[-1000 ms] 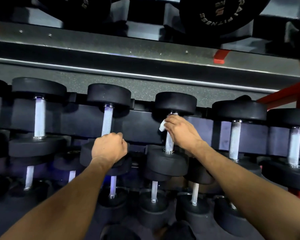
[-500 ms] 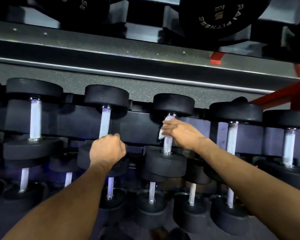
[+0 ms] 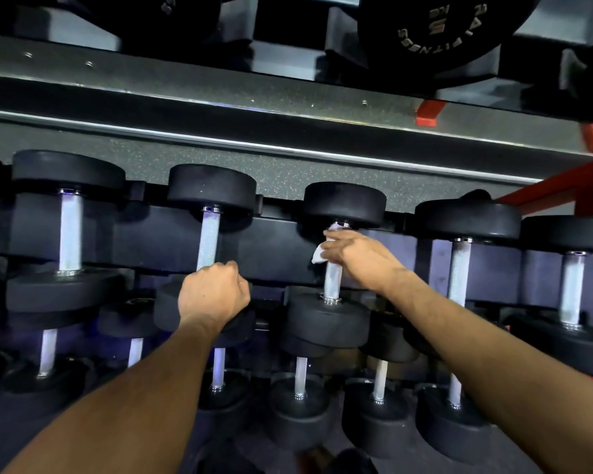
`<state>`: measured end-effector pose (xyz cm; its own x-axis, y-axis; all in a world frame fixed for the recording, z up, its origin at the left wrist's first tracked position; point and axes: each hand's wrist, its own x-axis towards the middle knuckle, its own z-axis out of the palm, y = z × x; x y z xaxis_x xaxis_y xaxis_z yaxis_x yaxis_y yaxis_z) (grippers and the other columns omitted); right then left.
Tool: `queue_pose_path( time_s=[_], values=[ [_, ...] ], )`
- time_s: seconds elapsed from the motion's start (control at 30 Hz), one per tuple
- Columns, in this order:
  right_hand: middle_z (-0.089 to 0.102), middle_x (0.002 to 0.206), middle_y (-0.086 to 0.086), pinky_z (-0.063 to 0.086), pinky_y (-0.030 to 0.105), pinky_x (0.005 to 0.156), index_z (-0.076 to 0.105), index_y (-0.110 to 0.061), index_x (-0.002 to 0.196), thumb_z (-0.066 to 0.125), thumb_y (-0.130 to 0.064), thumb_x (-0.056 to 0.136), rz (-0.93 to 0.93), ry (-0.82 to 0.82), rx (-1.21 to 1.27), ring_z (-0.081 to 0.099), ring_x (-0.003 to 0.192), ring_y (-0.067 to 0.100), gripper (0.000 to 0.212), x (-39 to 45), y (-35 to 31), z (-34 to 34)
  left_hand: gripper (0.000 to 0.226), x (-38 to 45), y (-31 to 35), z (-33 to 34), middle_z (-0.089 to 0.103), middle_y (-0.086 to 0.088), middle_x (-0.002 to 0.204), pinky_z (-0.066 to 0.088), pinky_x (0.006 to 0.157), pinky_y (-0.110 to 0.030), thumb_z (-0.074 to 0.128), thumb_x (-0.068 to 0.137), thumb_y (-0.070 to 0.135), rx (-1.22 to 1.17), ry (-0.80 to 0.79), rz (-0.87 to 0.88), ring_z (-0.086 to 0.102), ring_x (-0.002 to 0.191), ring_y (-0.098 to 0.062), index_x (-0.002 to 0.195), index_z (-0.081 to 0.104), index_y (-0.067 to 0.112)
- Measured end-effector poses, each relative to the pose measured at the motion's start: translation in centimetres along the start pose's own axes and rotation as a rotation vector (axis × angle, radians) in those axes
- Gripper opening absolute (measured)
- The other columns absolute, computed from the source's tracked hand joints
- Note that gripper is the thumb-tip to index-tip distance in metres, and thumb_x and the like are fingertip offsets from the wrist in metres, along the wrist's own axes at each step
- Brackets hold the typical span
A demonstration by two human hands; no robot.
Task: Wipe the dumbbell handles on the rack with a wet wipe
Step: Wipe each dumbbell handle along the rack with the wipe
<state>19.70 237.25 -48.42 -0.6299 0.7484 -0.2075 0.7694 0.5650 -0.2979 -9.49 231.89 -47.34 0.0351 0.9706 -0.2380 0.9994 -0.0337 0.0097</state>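
Black dumbbells with silver knurled handles lie in a row on the middle tier of the rack. My right hand (image 3: 360,260) is wrapped around the upper part of the third dumbbell's handle (image 3: 332,285), holding a white wet wipe (image 3: 319,255) against the metal just below the far head. A corner of the wipe sticks out to the left of my fingers. My left hand (image 3: 213,292) grips the lower end of the second dumbbell's handle (image 3: 209,239), fist closed just above the near head.
An upper rack shelf (image 3: 288,107) with large weights hangs overhead. More dumbbells (image 3: 459,271) lie to the right and left (image 3: 70,234), and a lower tier (image 3: 300,378) of smaller ones sits below. A red frame post (image 3: 562,189) stands at the right.
My right hand has slid with the wipe up the third handle toward the far head. The left hand has kept its grip on the second dumbbell.
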Motion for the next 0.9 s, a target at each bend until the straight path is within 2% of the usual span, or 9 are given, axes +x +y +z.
queue_pose_path(
  time_s=[0.1,0.2,0.3,0.4,0.47,0.57,0.67,0.8,0.9],
  values=[
    [0.060,0.136,-0.002,0.013,0.017,0.115,0.070,-0.014,0.119,0.048,-0.015,0.096,0.109,-0.077,0.118,0.039,0.141,0.017,0.032,-0.7,-0.9,1.4,0.018,0.0,0.1,0.0,0.063,-0.001,0.069,0.032,0.053,-0.031,0.048,0.087,0.027,-0.001,0.002,0.002,0.044,0.056,-0.025,0.073,0.051,0.016],
    [0.064,0.132,0.001,0.010,0.008,0.113,0.070,-0.006,0.117,0.041,-0.020,0.090,-0.021,-0.261,0.210,0.043,0.137,0.010,0.042,-1.9,-2.3,2.5,0.018,0.0,0.1,0.0,0.063,-0.002,0.068,0.032,0.053,-0.031,0.049,0.087,0.027,0.000,0.004,0.001,0.043,0.055,-0.025,0.073,0.051,0.016],
    [0.067,0.127,0.002,0.031,0.021,0.113,0.074,-0.008,0.111,0.054,-0.023,0.086,0.066,-0.149,0.253,0.051,0.131,0.013,0.035,-1.3,-1.3,1.2,0.018,0.0,0.1,0.0,0.063,-0.002,0.070,0.034,0.054,-0.031,0.047,0.088,0.028,-0.002,-0.002,0.001,0.045,0.057,-0.026,0.075,0.052,0.016],
    [0.069,0.122,-0.002,0.039,0.033,0.112,0.074,-0.014,0.107,0.066,-0.026,0.088,0.088,-0.054,0.056,0.051,0.132,0.016,0.024,0.3,0.1,0.3,0.019,-0.1,0.0,0.0,0.063,-0.002,0.070,0.034,0.055,-0.031,0.047,0.088,0.028,-0.011,0.002,0.000,0.045,0.057,-0.026,0.074,0.051,0.016],
    [0.070,0.119,0.002,0.039,0.031,0.110,0.075,-0.011,0.104,0.063,-0.029,0.088,0.074,0.013,0.055,0.058,0.125,0.020,0.027,0.2,0.3,0.5,0.019,-0.1,0.0,0.1,0.062,-0.002,0.069,0.034,0.054,-0.031,0.047,0.088,0.028,-0.010,0.005,0.002,0.045,0.056,-0.026,0.073,0.051,0.016],
    [0.059,0.136,0.002,0.041,0.024,0.108,0.064,-0.008,0.128,0.050,-0.021,0.093,-0.004,-0.056,-0.036,0.053,0.129,0.016,0.040,-1.3,-0.7,1.2,0.019,-0.1,0.0,0.0,0.061,-0.001,0.067,0.033,0.053,-0.031,0.048,0.087,0.027,-0.013,0.013,-0.001,0.044,0.055,-0.026,0.072,0.051,0.016],
    [0.070,0.118,-0.004,0.036,0.027,0.112,0.072,-0.013,0.103,0.053,-0.011,0.090,-0.109,-0.189,-0.035,0.052,0.131,0.017,0.023,-2.5,-2.4,1.5,0.018,-0.1,0.1,-0.1,0.062,-0.001,0.067,0.032,0.053,-0.031,0.048,0.087,0.027,-0.007,0.006,-0.004,0.043,0.055,-0.026,0.073,0.050,0.016],
    [0.074,0.105,-0.002,0.034,0.021,0.106,0.074,-0.015,0.094,0.044,-0.014,0.082,-0.121,0.029,0.003,0.063,0.114,0.020,0.032,-1.8,-1.7,0.0,0.017,-0.2,0.1,-0.2,0.062,-0.002,0.067,0.033,0.053,-0.031,0.049,0.086,0.026,-0.008,0.007,-0.007,0.043,0.055,-0.026,0.073,0.051,0.016],
    [0.072,0.117,0.003,0.035,0.025,0.108,0.075,-0.012,0.107,0.069,-0.009,0.080,-0.019,0.116,-0.104,0.062,0.118,0.023,0.028,-0.9,-0.7,-0.7,0.017,-0.3,0.1,-0.2,0.063,-0.002,0.068,0.033,0.054,-0.031,0.049,0.087,0.026,-0.008,0.007,-0.005,0.042,0.056,-0.027,0.073,0.051,0.016]
  ],
)
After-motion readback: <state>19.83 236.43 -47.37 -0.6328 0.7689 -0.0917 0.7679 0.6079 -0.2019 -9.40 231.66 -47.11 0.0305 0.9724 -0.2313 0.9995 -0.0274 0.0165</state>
